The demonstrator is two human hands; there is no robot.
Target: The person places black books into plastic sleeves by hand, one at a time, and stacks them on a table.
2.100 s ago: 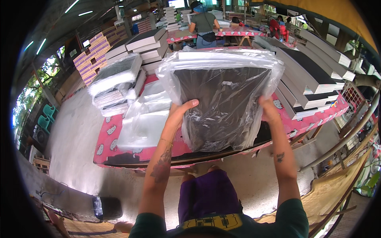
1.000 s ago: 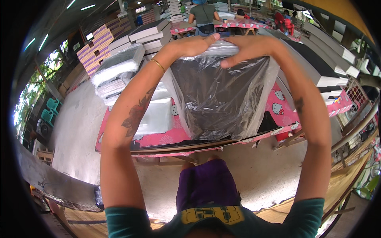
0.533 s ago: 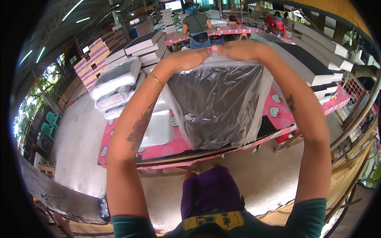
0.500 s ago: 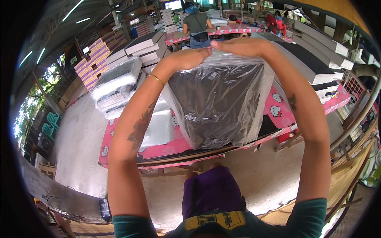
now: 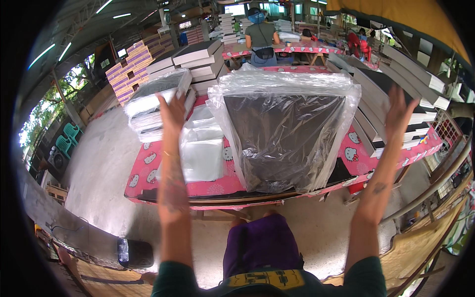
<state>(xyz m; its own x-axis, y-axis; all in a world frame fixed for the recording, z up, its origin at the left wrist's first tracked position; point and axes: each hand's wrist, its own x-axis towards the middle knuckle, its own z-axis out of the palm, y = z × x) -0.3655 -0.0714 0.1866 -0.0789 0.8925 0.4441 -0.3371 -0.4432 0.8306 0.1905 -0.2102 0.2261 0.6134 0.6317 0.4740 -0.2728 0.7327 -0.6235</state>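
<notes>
Sitting on the pink table (image 5: 141,166), close to the edge nearest the person, is a bagged slab (image 5: 284,141): something dark and flat inside loose, crinkled clear plastic that bunches into pale folds at its far end. From where I stand, neither hand is on it. The left hand (image 5: 172,115) is raised to the left of the bagged slab, fingers spread wide, with nothing in its grasp. The right hand (image 5: 398,116) is up on the opposite side of the bagged slab, splayed too and a little blurred, and it grips nothing that I can make out.

Just left of the bagged slab lies a pile of clear bags (image 5: 202,156). Farther to its left and somewhat behind it stands a plastic-wrapped stack (image 5: 146,106), partly covered by the left hand; I can't tell whether the two touch. Behind the bagged slab on the left rise black-topped blocks (image 5: 200,58) with pale sides, and to its right is a similar stack (image 5: 367,104), nearest the right hand. Well beyond the bagged slab, a co-worker (image 5: 262,38) stands facing away at a second pink table (image 5: 309,49).
</notes>
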